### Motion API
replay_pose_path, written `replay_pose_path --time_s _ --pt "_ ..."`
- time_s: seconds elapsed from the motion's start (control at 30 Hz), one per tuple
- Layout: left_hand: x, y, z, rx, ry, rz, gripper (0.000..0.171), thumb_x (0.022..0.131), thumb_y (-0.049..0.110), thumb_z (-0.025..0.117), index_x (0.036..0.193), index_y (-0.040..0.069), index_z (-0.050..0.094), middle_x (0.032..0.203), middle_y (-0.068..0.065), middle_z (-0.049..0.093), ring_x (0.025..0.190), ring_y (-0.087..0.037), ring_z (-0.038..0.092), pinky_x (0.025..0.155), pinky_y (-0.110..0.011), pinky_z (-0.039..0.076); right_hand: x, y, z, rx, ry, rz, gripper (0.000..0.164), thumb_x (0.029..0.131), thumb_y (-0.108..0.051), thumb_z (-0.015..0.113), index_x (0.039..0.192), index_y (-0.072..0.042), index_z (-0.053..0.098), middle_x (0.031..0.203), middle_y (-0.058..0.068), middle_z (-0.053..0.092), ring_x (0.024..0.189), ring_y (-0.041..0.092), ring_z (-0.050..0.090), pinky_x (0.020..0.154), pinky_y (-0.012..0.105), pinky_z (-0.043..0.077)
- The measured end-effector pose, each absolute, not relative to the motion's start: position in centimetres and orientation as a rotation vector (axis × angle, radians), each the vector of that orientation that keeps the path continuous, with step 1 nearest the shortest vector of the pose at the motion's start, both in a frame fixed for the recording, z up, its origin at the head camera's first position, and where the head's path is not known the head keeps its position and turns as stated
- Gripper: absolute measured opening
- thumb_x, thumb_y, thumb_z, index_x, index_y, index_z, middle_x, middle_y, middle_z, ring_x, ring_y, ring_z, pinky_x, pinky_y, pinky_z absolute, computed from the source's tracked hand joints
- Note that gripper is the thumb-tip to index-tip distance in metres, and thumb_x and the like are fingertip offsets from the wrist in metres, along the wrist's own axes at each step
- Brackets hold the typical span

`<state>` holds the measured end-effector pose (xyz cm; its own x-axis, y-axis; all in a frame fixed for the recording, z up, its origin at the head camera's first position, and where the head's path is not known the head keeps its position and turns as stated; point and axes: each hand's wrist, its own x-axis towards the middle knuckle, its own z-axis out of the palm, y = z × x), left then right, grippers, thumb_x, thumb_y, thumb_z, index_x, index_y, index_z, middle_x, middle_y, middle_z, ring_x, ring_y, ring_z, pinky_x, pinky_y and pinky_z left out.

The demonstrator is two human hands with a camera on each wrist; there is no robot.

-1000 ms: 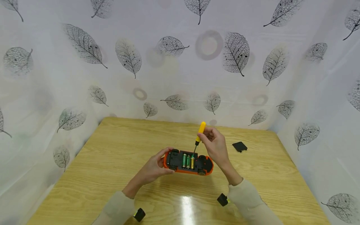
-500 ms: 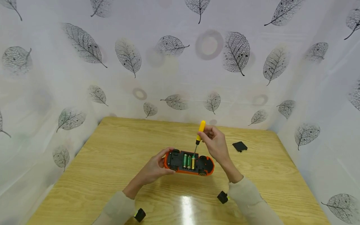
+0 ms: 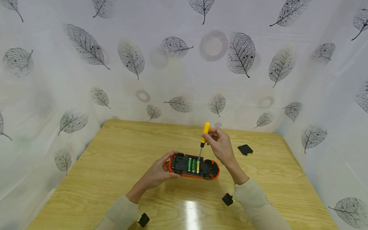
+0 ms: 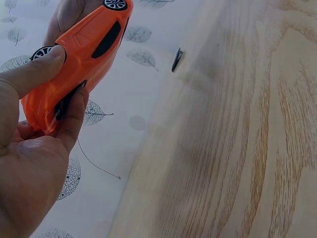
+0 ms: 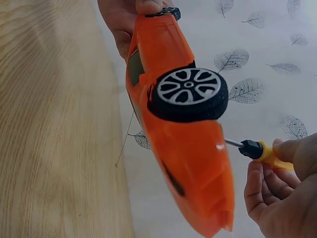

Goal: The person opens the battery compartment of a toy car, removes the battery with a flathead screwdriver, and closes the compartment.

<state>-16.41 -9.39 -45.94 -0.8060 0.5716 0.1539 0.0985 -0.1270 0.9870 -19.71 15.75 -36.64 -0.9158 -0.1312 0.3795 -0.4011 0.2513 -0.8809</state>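
Note:
An orange toy car (image 3: 184, 175) is held underside up above the table, its black base facing the head camera. Gripping one end of it is my left hand (image 3: 156, 172), with the thumb by a wheel in the left wrist view. Three batteries (image 3: 194, 165) lie side by side in the open compartment. My right hand (image 3: 221, 147) pinches the yellow handle of a screwdriver (image 3: 205, 131), whose tip reaches the top end of the rightmost battery. In the right wrist view the car's body (image 5: 193, 168) hides the screwdriver's tip.
A black battery cover (image 3: 245, 149) lies on the wooden table (image 3: 129, 140) to the right of my right hand. A leaf-patterned white curtain (image 3: 184, 80) surrounds the table. Small black devices hang at both wrists. A thin wire (image 4: 96, 166) extends from the car.
The toy car has shifted very slightly to the right in the head view. My right hand and the screwdriver have risen a little, with the tip still at the rightmost battery.

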Motion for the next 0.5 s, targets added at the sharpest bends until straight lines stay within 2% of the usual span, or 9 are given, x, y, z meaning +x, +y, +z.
replay_pose_path --time_s 0.23,0.5 --pt "-16.39 -9.40 -45.93 0.746 1.820 1.996 0.080 0.078 -0.006 0.071 0.144 0.016 0.031 0.146 -0.008 0.025 0.122 -0.028 0.045 0.086 -0.038 0.050 -20.06 15.67 -36.40 0.479 -2.326 1.737 0.022 0.089 -0.007 0.063 0.104 0.009 0.059 0.087 0.020 0.065 0.068 0.020 0.060 0.060 0.024 0.052" --pt "-16.28 -9.36 -45.89 0.745 1.798 2.015 0.081 0.077 -0.007 0.071 0.144 0.015 0.031 0.147 -0.008 0.023 0.122 -0.028 0.045 0.085 -0.038 0.050 -20.21 15.69 -36.46 0.466 -2.332 1.768 0.023 0.089 -0.007 0.063 0.104 0.009 0.059 0.088 0.021 0.064 0.067 0.020 0.059 0.059 0.024 0.051"
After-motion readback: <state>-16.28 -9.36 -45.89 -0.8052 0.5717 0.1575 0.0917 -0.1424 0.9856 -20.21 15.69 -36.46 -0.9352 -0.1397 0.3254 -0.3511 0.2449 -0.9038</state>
